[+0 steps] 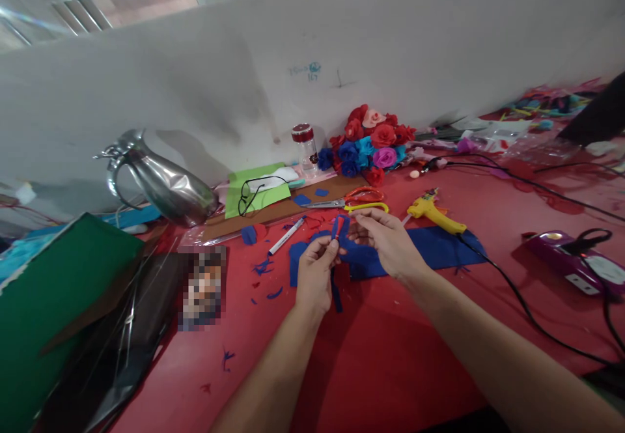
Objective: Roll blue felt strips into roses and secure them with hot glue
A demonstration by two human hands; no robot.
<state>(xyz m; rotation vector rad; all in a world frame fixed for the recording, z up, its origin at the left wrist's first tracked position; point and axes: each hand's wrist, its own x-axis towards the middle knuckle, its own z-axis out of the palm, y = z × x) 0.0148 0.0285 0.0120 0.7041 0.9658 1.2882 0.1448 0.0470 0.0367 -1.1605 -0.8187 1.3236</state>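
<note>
My left hand (pixel 317 267) is closed in a pinch around the base of a small red and blue rolled piece (pixel 338 226). A dark blue strip (pixel 336 296) hangs below those fingers. My right hand (pixel 383 241) is just to the right, its thumb and index finger curled together at the loose blue edge of the same piece. Its fingertips are small in view, so the exact grip is hard to see. Under and behind both hands lies blue sheet material (pixel 424 247). Scissors (pixel 349 202) with red and yellow handles lie just beyond my fingers.
A yellow glue gun (pixel 434 211) lies to the right, its cord trailing to a purple power strip (pixel 576 264). A white marker (pixel 287 236) and blue scraps lie left. Behind stand a metal jug (pixel 161 179), a jar (pixel 306 150) and flowers (pixel 374 137). Glasses (pixel 251 192) rest on green paper.
</note>
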